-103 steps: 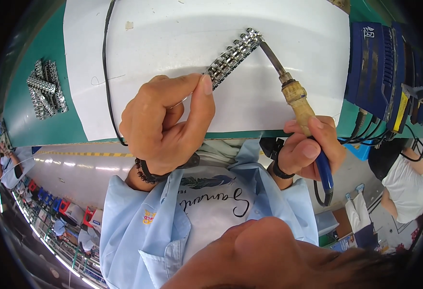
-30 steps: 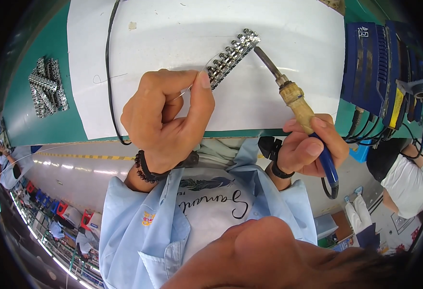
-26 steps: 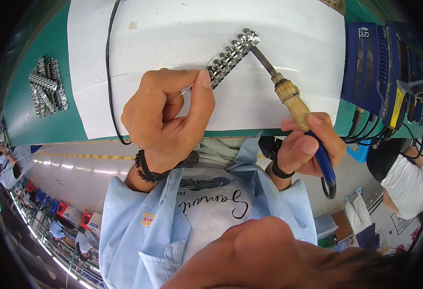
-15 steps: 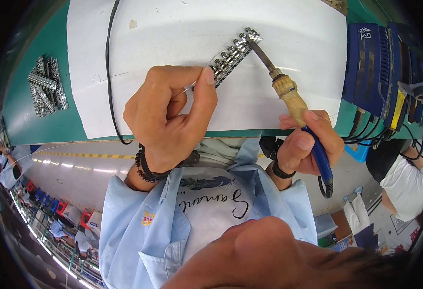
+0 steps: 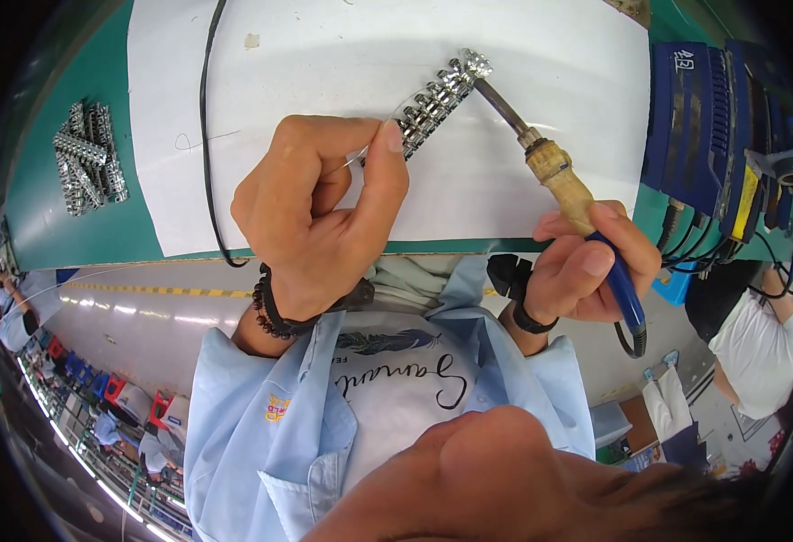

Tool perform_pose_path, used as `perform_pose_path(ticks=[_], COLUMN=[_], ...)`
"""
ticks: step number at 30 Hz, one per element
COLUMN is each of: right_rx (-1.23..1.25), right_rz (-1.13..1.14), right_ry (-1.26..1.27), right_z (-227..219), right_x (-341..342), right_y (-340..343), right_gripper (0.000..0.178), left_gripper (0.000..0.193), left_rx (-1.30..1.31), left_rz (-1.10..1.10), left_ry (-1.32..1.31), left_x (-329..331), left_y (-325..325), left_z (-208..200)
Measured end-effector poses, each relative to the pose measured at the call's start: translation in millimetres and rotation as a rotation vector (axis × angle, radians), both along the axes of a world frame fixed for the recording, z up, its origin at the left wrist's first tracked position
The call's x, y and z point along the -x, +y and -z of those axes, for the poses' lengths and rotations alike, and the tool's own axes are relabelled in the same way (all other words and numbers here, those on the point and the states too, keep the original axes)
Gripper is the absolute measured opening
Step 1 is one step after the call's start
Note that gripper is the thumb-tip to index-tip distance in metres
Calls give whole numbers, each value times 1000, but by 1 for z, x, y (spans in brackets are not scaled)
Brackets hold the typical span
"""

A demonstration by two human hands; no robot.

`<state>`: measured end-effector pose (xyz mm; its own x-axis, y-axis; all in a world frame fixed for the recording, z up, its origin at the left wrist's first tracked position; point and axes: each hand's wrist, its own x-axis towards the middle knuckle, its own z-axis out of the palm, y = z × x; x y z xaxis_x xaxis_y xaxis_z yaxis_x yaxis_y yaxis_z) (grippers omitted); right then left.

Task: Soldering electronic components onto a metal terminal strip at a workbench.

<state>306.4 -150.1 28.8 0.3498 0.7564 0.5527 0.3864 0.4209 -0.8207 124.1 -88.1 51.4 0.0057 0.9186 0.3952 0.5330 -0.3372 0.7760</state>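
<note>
Soldering iron (image 5: pixel 555 172) touching connector strip's (image 5: pixel 433 99) end

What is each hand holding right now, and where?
Right hand grips the soldering iron by its handle. Left hand pinches thin solder wire beside the metal strip.

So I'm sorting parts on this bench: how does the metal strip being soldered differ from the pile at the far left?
The metal strip is a single row lying diagonally on the white sheet, held by the left hand, with the soldering iron tip at its far end. The pile is several strips, heaped untouched on the green mat. Both look like shiny silver connectors.
</note>
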Motion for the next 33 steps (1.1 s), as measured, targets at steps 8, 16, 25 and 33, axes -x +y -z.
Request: perform_pose_path(ticks=[8,16,25,33], right_rx=[17,28,-58,-45], right_rz=[-24,-56,28,-33], right_ry=[-15,-53,-18,-33], right_z=[-1,1,6,3], right_x=[3,2,1,1], right_y=[1,2,-1,-2], right_gripper=[30,31,34,34], left_gripper=[12,10,11,14], left_rx=[35,75,54,10], left_rz=[2,33,-9,8], left_ry=[-5,-2,-22,-19], left_x=[1,2,2,3], left_y=[-3,0,-3,0], left_z=[0,3,2,5])
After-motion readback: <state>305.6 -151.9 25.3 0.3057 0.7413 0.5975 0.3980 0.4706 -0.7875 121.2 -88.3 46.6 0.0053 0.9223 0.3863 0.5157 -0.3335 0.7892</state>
